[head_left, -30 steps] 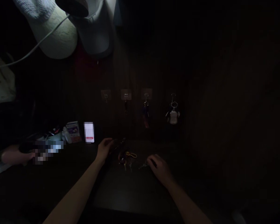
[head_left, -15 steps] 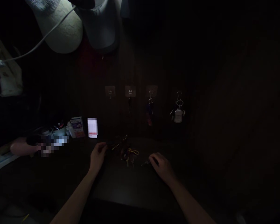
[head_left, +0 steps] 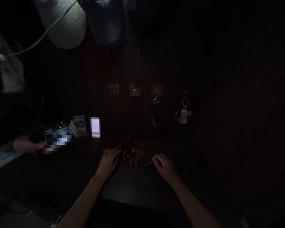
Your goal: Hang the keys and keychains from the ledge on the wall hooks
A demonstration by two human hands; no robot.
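Note:
The scene is very dark. My right hand (head_left: pixel 165 167) rests low over the tabletop, thumb and fingers pinched on a small metal key (head_left: pixel 148 163) that points left. My left hand (head_left: pixel 108 161) lies palm down with its fingers stretched toward a bunch of keys (head_left: pixel 130 161), beside its left edge; whether the fingertips touch anything is too dim to see. A yellow cord loop (head_left: pixel 138 152) is on that bunch. Behind the left fingers, a slim yellowish key or stick (head_left: pixel 120 146) and a dark strand with shiny beads (head_left: pixel 128 138) lie on the table.
Several wall hooks (head_left: pixel 114 91) line the back panel; a dark key set (head_left: pixel 154 110) and a ring with a pale fob (head_left: pixel 184 115) hang there. A lit phone (head_left: pixel 95 127), small boxes (head_left: pixel 80 126) and a pink rounded object (head_left: pixel 26 144) stand left. Caps (head_left: pixel 104 28) hang above.
My left hand has moved right, nearer the keys, and its fingers have straightened. My right hand stays with its key in nearly the same place. The view has shifted slightly.

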